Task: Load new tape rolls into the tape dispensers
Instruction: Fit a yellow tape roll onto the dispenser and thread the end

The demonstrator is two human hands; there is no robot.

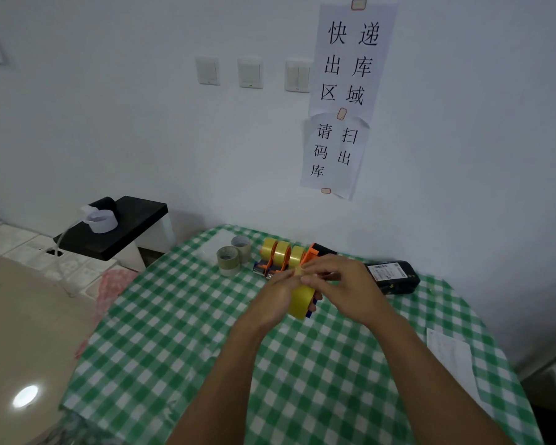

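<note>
Reaching forward over the checked table, both bare forearms converge above its middle, hands raised just off the cloth. The left hand cups a yellow tape roll from the side, its fingers curled around the roll; a bit of blue plastic shows under the roll, but what it belongs to cannot be told. The right hand comes over from the other side, palm down, its thumb and forefinger pinched together at the roll's top edge, where the fingertips of both hands meet. Whether a tape end lies between them is too small to tell.

Behind the hands, three more yellow rolls stand in a row on edge, set in orange dispensers near the wall; how many dispensers there are is unclear, since the hands cover part of them. Just to the left stand two greyish rolls, upright and close to each other. A black scanner lies to the right of the hands. A paper sheet rests near the table's right edge.
</note>
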